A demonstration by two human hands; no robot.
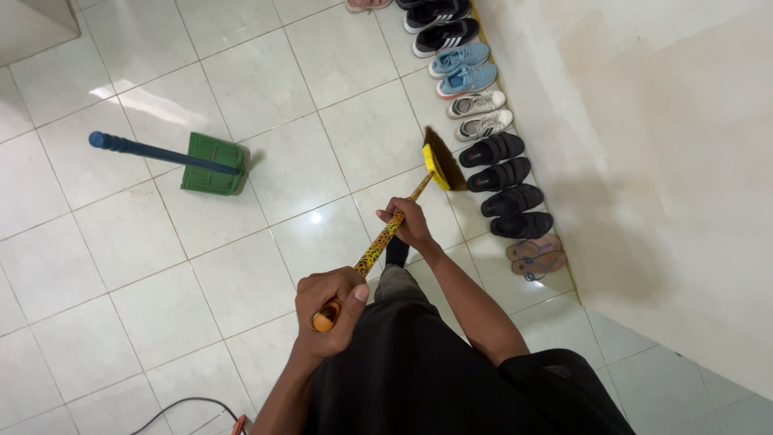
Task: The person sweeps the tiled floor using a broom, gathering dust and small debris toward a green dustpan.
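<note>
Yellow-patterned broom [385,234] is gripped by both hands, left hand [328,310] at its end, right hand [408,223] midway, bristles beside shoes [503,173].

We note a black short-sleeved top; the sleeve hem on the right arm ends near the elbow. Both forearms are bare, with no watch, ring or band on the left hand [328,310] or right hand [409,225]. Below: dark grey trousers, one black sock.
</note>
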